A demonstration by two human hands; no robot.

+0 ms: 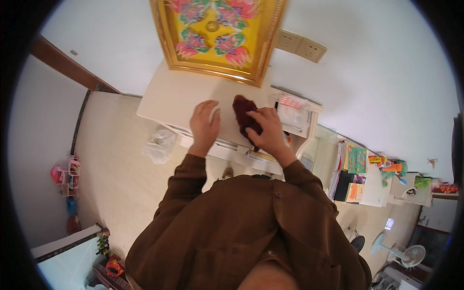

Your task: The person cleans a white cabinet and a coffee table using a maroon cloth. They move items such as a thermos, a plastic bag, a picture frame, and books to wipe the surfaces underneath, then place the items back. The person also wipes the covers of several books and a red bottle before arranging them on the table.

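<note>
My right hand [267, 130] has its thumb and fingers on a crumpled dark red cloth [245, 111], gripping its near part. The cloth is bunched up over a cream cabinet top [174, 95]. To the left of it, my left hand [205, 120] is over the same top, holding nothing, with the thumb apart from the fingers. Beyond both hands, a gold-framed picture [217, 70] with a yellow ground and colourful fish shapes rises at the cabinet's back.
A clear plastic packet [291, 113] with red print lies to the right on the cabinet. Wall sockets [301, 45] are beside the frame. A white plastic bag [159, 146] sits on the floor at left. Books and folders [357, 159] fill a surface at right, and an electric fan [413, 255] stands lower right.
</note>
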